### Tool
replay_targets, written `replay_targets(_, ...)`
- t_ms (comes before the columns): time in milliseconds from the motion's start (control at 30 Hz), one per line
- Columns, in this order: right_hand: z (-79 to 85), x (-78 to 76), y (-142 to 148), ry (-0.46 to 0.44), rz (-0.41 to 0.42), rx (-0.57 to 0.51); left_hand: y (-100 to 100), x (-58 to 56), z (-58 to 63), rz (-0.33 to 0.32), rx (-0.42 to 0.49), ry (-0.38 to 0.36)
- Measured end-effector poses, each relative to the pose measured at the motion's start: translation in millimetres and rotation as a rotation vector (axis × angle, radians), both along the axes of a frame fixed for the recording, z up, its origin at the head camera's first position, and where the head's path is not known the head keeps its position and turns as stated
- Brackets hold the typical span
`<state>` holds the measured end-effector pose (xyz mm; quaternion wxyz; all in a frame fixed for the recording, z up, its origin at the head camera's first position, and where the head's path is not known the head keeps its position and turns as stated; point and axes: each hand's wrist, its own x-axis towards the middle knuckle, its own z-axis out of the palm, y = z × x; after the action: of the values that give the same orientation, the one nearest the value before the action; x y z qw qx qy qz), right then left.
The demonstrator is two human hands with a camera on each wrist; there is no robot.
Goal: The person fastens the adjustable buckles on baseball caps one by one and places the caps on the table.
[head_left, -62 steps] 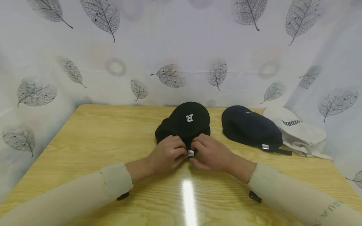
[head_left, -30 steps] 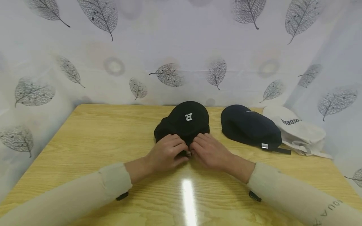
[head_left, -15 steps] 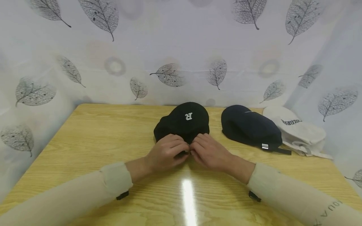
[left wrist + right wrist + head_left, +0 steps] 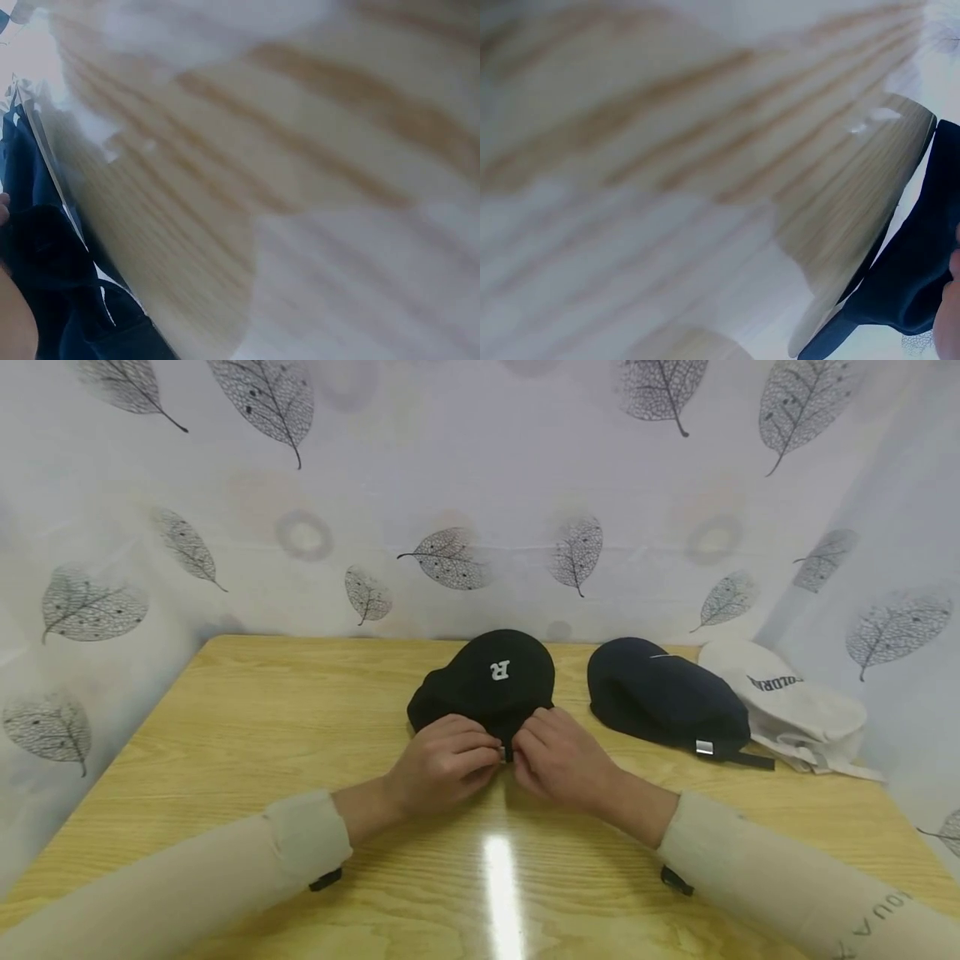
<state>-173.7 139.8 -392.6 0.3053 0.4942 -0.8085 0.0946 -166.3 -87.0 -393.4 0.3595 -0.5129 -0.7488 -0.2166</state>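
A black cap (image 4: 480,685) with a white letter R lies in the middle of the wooden table, its strap side toward me. Between my hands a small silver buckle (image 4: 503,754) on its strap partly shows. My left hand (image 4: 450,764) pinches the strap at the buckle with thumb and fingers. On the other side my right hand (image 4: 562,756) grips the strap and lower edge, fingers curled in. Both fingertips are largely hidden in the head view. In the left wrist view the dark cap (image 4: 45,255) shows at the left edge; the right wrist view has its dark fabric (image 4: 900,277) at the right.
To the right lies a navy cap (image 4: 663,702) with a silver buckle and a loose strap end. A white cap (image 4: 795,702) with dark lettering sits beside it, partly behind. A leaf-print curtain (image 4: 495,485) hangs along the back of the table (image 4: 270,710).
The buckle, plain to see between the hands at first, was then covered by fingers and now partly shows again. My right hand has shifted slightly right, widening the gap. The caps stay in place.
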Motion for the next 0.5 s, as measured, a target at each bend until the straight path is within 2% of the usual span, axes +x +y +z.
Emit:
replay_targets(100,2.2,0.7,0.9,-0.011,0.007,-0.017,-0.1,0.2,0.3,0.016,-0.003,-0.006)
replay_targets(200,4.3,1.3,0.9,-0.016,0.059,-0.018,-0.5,-0.2,0.2,0.022,0.002,0.009)
replay_targets(333,5.3,1.0,-0.1,0.030,0.128,0.002,-0.8,-1.1,-1.0,0.018,0.005,0.010)
replay_targets(500,5.1,0.1,0.3,0.112,0.160,0.014,-1.2,-1.8,-1.5,0.015,0.009,0.020)
